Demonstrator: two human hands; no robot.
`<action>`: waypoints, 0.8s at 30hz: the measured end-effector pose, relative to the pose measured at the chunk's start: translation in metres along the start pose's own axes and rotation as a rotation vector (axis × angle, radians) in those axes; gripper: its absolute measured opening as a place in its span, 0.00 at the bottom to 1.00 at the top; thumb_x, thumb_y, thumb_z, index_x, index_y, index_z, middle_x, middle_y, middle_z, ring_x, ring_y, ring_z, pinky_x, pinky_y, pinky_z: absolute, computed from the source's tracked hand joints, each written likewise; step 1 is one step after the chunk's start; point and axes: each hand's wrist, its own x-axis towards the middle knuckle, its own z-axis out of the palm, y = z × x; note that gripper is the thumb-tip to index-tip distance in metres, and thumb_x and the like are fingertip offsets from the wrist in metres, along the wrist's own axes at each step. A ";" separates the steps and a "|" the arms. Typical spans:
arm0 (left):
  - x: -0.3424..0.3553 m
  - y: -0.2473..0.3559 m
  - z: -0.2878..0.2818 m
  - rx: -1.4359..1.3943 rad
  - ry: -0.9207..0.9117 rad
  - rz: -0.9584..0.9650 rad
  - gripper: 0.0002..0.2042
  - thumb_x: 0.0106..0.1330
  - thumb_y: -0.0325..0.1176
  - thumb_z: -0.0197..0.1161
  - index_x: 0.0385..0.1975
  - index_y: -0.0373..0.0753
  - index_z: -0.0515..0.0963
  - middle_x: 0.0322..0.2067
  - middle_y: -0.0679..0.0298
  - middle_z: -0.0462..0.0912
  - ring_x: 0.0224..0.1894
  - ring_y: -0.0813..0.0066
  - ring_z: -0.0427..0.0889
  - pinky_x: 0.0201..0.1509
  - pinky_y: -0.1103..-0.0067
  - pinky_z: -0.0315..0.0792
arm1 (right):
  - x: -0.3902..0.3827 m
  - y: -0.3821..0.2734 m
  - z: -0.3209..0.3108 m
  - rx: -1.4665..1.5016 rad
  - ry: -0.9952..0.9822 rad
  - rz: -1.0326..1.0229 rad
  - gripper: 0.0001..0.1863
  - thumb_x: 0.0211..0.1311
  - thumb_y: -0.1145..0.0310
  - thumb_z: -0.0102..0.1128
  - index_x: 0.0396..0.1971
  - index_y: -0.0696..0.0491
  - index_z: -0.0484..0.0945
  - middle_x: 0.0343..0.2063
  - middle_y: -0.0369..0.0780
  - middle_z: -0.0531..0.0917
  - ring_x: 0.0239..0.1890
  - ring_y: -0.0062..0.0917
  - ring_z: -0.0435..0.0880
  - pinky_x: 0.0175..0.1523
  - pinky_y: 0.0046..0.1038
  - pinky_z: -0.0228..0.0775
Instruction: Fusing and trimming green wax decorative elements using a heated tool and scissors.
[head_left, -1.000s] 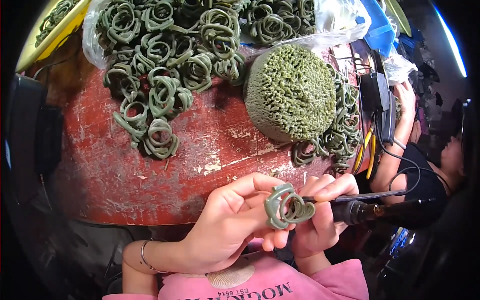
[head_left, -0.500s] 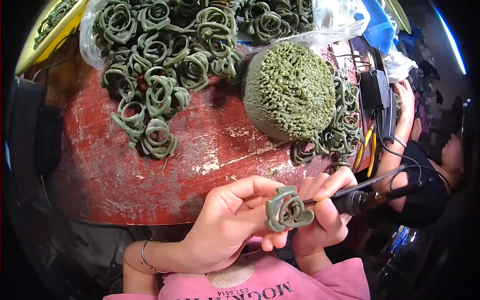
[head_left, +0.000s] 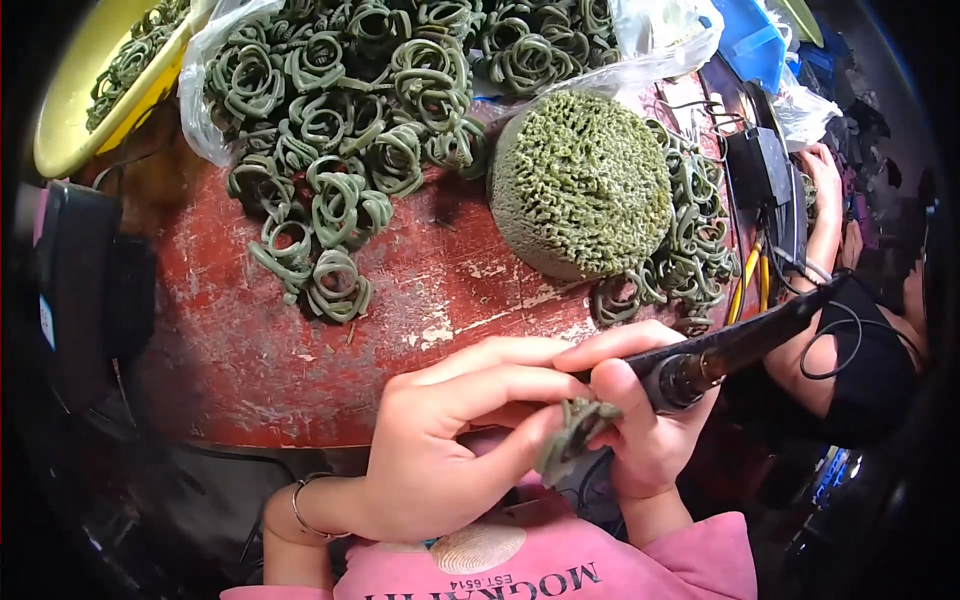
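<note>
The green coil piece (head_left: 575,432) was pinched in the left hand (head_left: 450,450) just off the red worktop (head_left: 300,350); the right hand (head_left: 645,440) gripped a black heated tool (head_left: 730,350). More coils (head_left: 130,60) sat in a yellow bowl (head_left: 70,130), others spilling from a plastic bag (head_left: 215,60).

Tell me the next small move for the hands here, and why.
Probably bring the tip of the black tool in the right hand onto the green coiled piece pinched by the left hand. Tool and piece sit close together at the fingertips, away from the green dome.
</note>
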 end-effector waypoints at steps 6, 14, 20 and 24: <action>0.000 0.013 -0.001 -0.351 -0.017 -0.348 0.09 0.57 0.19 0.49 0.37 0.27 0.72 0.32 0.59 0.76 0.32 0.80 0.75 0.38 0.85 0.71 | -0.007 -0.006 -0.011 0.140 0.275 -0.086 0.14 0.55 0.63 0.50 0.23 0.60 0.69 0.05 0.34 0.68 0.05 0.11 0.61 0.10 0.12 0.46; -0.003 0.007 0.004 -0.208 0.068 -0.269 0.11 0.58 0.18 0.48 0.40 0.26 0.70 0.32 0.61 0.75 0.32 0.81 0.75 0.38 0.87 0.69 | -0.010 -0.015 -0.004 0.078 0.133 0.061 0.08 0.50 0.72 0.55 0.28 0.60 0.72 0.08 0.33 0.71 0.09 0.10 0.65 0.13 0.13 0.52; -0.003 0.001 0.001 -0.008 0.056 -0.087 0.11 0.56 0.19 0.50 0.39 0.28 0.71 0.28 0.62 0.74 0.28 0.83 0.74 0.29 0.89 0.69 | -0.008 -0.010 -0.008 -0.120 -0.005 0.099 0.11 0.46 0.77 0.58 0.33 0.61 0.72 0.20 0.35 0.78 0.19 0.12 0.74 0.25 0.14 0.65; -0.002 0.001 0.004 0.082 0.072 -0.058 0.12 0.55 0.18 0.50 0.39 0.30 0.72 0.27 0.63 0.74 0.26 0.85 0.74 0.26 0.90 0.68 | -0.008 -0.009 -0.009 -0.063 0.005 0.096 0.09 0.46 0.76 0.58 0.30 0.60 0.73 0.20 0.36 0.78 0.20 0.12 0.74 0.26 0.15 0.66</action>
